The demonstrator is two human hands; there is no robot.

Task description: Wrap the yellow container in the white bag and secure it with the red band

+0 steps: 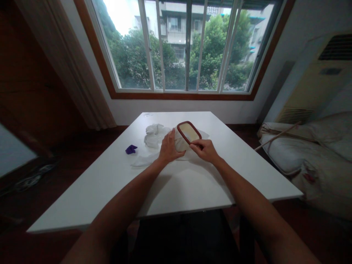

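Note:
A rounded rectangular frame (197, 133), reddish brown with a cream surface inside, is held tilted above the white table; it looks like an embroidery hoop. My right hand (205, 149) pinches its near edge between thumb and fingers. Beside the frame's left side, my left hand (169, 147) has its fingers stretched out and its thumb spread, close to or touching the thin white cloth (155, 135). This cloth lies crumpled to the left and also shows around and under the frame. Whether the cloth is joined to the frame I cannot tell.
A small purple cloth (131, 149) lies on the white table (110, 187) left of my hands. A small clear item (148, 115) is at the far left corner. Beyond stands a window; large wrapped bundles (316, 165) with a stick sit on the right.

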